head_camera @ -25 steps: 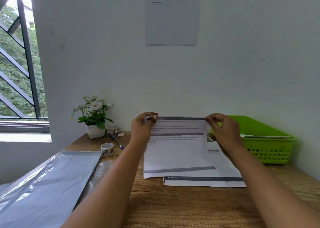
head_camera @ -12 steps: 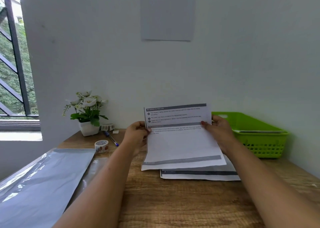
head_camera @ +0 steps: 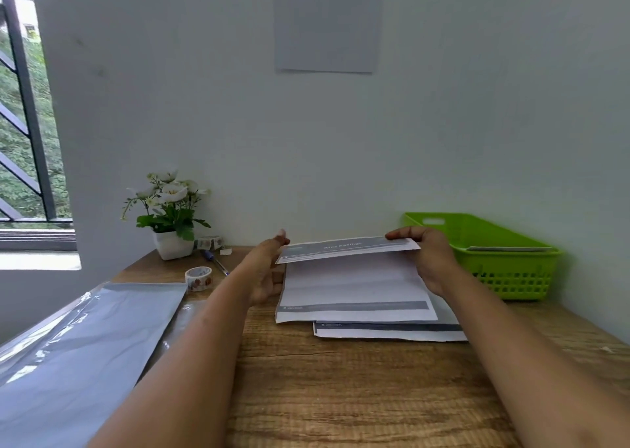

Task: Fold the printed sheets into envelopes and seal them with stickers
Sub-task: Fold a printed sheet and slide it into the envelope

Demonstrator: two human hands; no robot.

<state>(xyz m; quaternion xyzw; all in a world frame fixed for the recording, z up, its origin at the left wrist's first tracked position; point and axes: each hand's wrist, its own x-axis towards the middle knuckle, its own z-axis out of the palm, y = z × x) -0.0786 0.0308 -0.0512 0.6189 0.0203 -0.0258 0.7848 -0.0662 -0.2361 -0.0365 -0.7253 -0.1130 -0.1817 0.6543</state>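
Observation:
A printed sheet [head_camera: 354, 287] lies on the wooden desk [head_camera: 341, 379], its far part bent over toward me as a flap with a grey header. My left hand [head_camera: 269, 270] holds the sheet's left edge, thumb at the flap's left corner. My right hand [head_camera: 426, 260] grips the flap's right corner. A second printed sheet [head_camera: 388, 331] lies underneath, sticking out at the near right. A roll of patterned sticker tape [head_camera: 198, 278] stands to the left of my left arm.
A green plastic basket [head_camera: 494, 253] with paper in it sits at the right against the wall. A white pot of flowers [head_camera: 170, 215], another tape roll [head_camera: 209, 242] and a pen [head_camera: 215, 263] are at the back left. Grey plastic mailer bags [head_camera: 85, 352] cover the left side.
The sheet's top part, held upright before, has been bent forward and down over the lower part. Both hands moved lower with it.

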